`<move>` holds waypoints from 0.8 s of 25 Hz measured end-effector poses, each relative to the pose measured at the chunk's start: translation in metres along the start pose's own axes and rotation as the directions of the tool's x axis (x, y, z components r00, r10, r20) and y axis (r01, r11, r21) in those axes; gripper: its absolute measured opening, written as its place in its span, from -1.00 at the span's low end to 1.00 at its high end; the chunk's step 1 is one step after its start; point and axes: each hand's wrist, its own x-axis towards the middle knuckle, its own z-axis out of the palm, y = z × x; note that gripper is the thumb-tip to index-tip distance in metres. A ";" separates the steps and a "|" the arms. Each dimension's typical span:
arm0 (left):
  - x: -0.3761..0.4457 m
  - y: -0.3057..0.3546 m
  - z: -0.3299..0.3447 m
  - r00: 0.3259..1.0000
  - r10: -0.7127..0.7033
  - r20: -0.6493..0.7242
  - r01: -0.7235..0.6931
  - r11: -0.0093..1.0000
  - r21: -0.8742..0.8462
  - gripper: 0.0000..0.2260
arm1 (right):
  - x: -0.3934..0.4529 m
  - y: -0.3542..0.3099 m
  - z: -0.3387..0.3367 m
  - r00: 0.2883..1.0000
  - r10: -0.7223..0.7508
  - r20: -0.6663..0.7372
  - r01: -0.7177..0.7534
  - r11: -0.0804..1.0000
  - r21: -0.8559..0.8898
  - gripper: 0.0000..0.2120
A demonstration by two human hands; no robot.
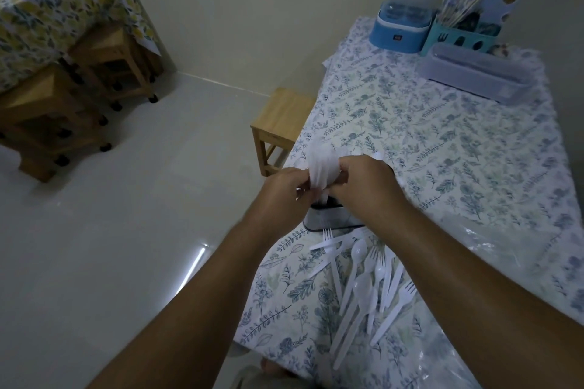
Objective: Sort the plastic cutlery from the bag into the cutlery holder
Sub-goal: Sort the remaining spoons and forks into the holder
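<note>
Fingers of both our hands curl round one bunch of white plastic cutlery [322,167], left hand [284,191] and right hand [363,181] gripping it together, tips blurred. We hold it just above the metal cutlery holder [331,219] on the floral tablecloth [442,142]. Loose forks and spoons [366,281] lie nearer us, beside the clear bag [493,246].

Home dining room: floral-clothed table [426,136], wooden stools [281,123].
</note>
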 end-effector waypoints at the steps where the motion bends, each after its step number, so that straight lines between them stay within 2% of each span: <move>1: 0.001 0.001 0.000 0.998 -0.047 0.028 0.047 0.999 0.015 -0.90 | 0.000 0.001 0.001 1.000 0.003 0.014 -0.003 1.000 -0.023 -0.83; 4: -0.001 0.001 0.000 0.994 -0.092 0.054 0.086 0.991 0.105 -0.87 | -0.002 0.001 -0.001 1.000 -0.009 -0.007 0.008 0.999 -0.042 -0.57; 7: -0.005 0.002 -0.001 0.998 -0.068 0.017 0.062 0.973 0.223 -0.75 | -0.004 0.003 -0.004 0.998 -0.058 -0.029 0.058 0.998 -0.018 -0.46; 10: -0.016 0.008 -0.002 0.995 -0.080 -0.058 0.090 0.976 0.199 -0.39 | -0.014 0.008 -0.008 0.987 -0.105 -0.118 0.112 0.992 0.052 -0.52; 12: -0.026 0.017 -0.004 0.988 -0.083 -0.128 0.104 0.980 0.167 -0.34 | -0.025 0.013 -0.011 0.977 -0.104 -0.187 0.129 0.984 0.124 -0.62; 14: -0.040 0.028 -0.004 0.969 -0.130 -0.210 0.152 0.984 0.090 -0.38 | -0.039 0.021 -0.012 0.971 -0.071 -0.227 0.118 0.972 0.202 -0.74; 17: -0.063 0.039 0.007 0.930 -0.151 -0.336 0.136 0.988 -0.066 -0.67 | -0.064 0.042 -0.006 0.972 0.013 -0.236 0.069 0.940 0.335 -0.85; 18: -0.071 0.039 0.016 0.936 -0.157 -0.316 0.139 0.987 -0.081 -0.77 | -0.071 0.051 0.000 0.975 0.048 -0.216 0.037 0.926 0.375 -0.86; 20: -0.081 0.027 0.044 0.963 -0.207 -0.174 0.207 0.978 -0.018 -0.91 | -0.086 0.071 0.016 0.984 0.135 -0.118 -0.071 0.897 0.437 -0.87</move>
